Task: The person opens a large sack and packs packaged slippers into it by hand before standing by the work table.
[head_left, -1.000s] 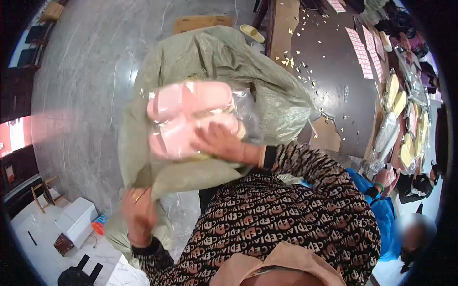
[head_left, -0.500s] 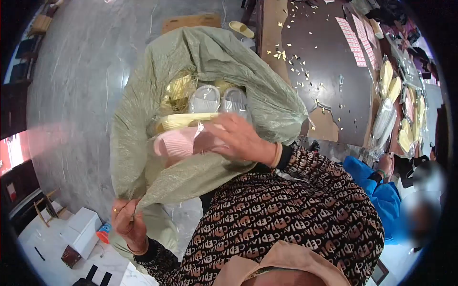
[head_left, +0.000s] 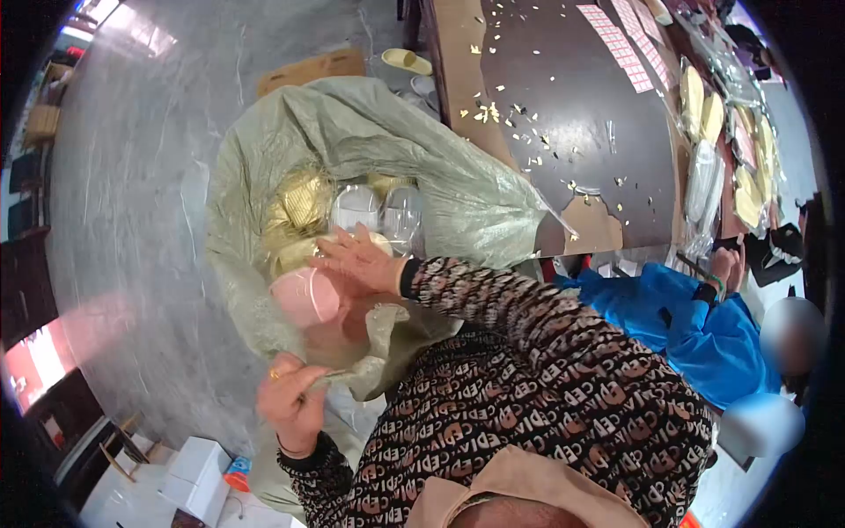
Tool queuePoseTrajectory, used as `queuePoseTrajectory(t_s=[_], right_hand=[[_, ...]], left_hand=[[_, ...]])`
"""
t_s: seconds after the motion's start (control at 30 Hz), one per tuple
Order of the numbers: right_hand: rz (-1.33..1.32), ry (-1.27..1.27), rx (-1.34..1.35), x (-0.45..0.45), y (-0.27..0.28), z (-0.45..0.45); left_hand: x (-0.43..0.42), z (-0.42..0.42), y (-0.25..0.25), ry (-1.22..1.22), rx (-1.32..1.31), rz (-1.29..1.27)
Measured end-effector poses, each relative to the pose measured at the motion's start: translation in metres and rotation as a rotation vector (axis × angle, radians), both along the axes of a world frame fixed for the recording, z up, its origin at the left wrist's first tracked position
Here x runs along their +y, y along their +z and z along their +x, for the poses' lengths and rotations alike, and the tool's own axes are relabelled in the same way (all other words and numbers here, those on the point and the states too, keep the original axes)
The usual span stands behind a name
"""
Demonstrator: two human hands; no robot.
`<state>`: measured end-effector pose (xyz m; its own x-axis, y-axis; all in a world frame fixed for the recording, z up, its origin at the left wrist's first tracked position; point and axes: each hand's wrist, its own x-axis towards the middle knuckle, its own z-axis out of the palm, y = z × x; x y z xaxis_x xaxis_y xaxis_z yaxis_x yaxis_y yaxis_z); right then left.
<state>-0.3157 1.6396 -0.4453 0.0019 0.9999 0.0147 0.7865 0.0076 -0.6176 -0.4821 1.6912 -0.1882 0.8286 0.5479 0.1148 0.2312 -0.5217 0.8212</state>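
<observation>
A large grey-green woven sack [head_left: 475,207] stands with its mouth open in front of me. Its near edge is pinched in my left hand [head_left: 292,400], fingers closed on the fabric. Inside the mouth, my right hand [head_left: 363,261] lies with fingers spread over the slippers, holding none of them. Just below it is a pink slipper [head_left: 308,297], nearest to me. A yellow slipper [head_left: 295,255] is partly covered by that hand. Farther in are white slippers [head_left: 356,209] in clear wrapping and yellow wrapped slippers [head_left: 304,201].
A dark table [head_left: 563,114] with scattered yellow scraps and label sheets [head_left: 616,46] stands at right. Wrapped slippers [head_left: 701,106] lie beyond it. A person in blue [head_left: 704,343] sits at right. Loose yellow slippers [head_left: 405,61] and a cardboard piece [head_left: 312,70] lie behind the sack.
My right hand has moved left and deeper into the sack, its fingers now spread. The pink slipper sits lower and more tilted. My left hand has shifted right with the sack edge.
</observation>
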Motion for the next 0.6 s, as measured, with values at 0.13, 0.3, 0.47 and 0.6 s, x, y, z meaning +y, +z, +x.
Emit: queuePoseTrajectory(t_s=[0.13, 0.3, 0.47, 0.6], right_hand=[[0.129, -0.008, 0.234, -0.022, 0.065, 0.055], [0.079, -0.523, -0.657, -0.051, 0.062, 0.146], [-0.055, -0.837, 0.015, -0.051, 0.072, 0.220], [0.414, -1.145, -0.033, -0.032, 0.134, 0.306]], left_hand=[[0.021, 0.016, 0.006, -0.002, 0.086, -0.041], [0.033, 0.059, -0.044, -0.046, 0.126, 0.074], [0.003, 0.083, -0.146, -0.196, 0.259, 0.526], [-0.004, 0.089, -0.208, -0.257, 0.346, 0.668]])
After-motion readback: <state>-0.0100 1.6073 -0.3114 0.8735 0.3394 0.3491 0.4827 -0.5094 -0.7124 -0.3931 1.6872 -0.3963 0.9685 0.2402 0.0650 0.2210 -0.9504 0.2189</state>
